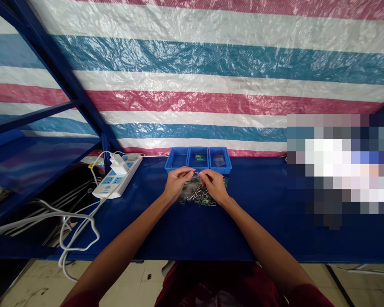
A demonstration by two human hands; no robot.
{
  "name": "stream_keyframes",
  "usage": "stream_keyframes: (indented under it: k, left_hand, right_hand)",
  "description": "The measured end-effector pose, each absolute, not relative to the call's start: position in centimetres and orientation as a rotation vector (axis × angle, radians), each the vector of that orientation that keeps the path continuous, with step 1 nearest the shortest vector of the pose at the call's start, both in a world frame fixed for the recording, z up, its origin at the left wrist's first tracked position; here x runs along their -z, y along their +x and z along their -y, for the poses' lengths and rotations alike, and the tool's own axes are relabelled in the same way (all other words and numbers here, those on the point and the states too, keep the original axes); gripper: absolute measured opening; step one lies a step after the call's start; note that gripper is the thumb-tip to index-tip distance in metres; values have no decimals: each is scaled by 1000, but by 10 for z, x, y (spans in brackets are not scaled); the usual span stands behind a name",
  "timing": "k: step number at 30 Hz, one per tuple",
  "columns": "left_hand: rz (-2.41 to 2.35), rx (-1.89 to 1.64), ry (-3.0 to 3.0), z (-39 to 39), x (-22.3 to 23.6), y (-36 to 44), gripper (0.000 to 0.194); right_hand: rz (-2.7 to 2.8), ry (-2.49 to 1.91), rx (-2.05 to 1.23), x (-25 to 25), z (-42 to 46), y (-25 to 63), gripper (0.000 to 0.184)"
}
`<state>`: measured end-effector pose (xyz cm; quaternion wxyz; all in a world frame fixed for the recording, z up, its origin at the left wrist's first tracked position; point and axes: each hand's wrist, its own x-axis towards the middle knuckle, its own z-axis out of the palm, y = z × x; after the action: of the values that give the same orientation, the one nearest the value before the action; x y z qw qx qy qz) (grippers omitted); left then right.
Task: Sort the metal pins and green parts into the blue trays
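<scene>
My left hand (176, 182) and my right hand (215, 184) meet over a pile of small grey and green parts (196, 195) on the blue table (262, 221). Both hands pinch a thin wire-like piece between their fingertips, above the pile. It is too small to name. Just behind the hands stand three small blue trays (198, 160) side by side; the middle tray holds a green piece and the right one a greyish piece.
A white power strip (117, 179) with a plugged-in white adapter lies at the left, its white cables (73, 226) looping off the table's left edge. A striped tarpaulin (211, 76) hangs behind. A blue metal frame (51, 64) rises at the left. A blurred patch covers the right.
</scene>
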<state>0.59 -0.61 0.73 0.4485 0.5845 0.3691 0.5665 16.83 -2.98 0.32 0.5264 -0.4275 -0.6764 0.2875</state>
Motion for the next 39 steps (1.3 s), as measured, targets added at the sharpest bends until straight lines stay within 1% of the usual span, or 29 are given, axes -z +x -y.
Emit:
stream_keyframes:
  k: [6, 11, 15, 19, 23, 27, 35, 39]
  left_hand:
    - [-1119, -1333, 1893, 12, -15, -4, 29]
    - [-1089, -1215, 2121, 10, -17, -6, 26]
    - [-1095, -1198, 1952, 9, -15, -4, 23]
    - [-1045, -1210, 1695, 10, -17, -3, 30]
    - [-983, -1202, 1567, 12, -18, -2, 33]
    - [-949, -1196, 1587, 11, -18, -2, 32]
    - [-1020, -1364, 1701, 8, -15, -3, 24]
    - [-1034, -1344, 1801, 8, -16, -5, 26]
  right_hand:
    - [1572, -1113, -602, -5, 28, 171, 41]
    - [1580, -1101, -536, -6, 29, 172, 38]
    - [1618, -1064, -481, -6, 30, 172, 32]
    - [1705, -1006, -501, -4, 29, 171, 27]
    - [1737, -978, -526, 0, 28, 171, 23]
    - [1737, -1003, -555, 1, 27, 170, 21]
    - [1566, -1065, -630, -4, 27, 173, 21]
    - [1595, -1053, -649, -6, 28, 173, 23]
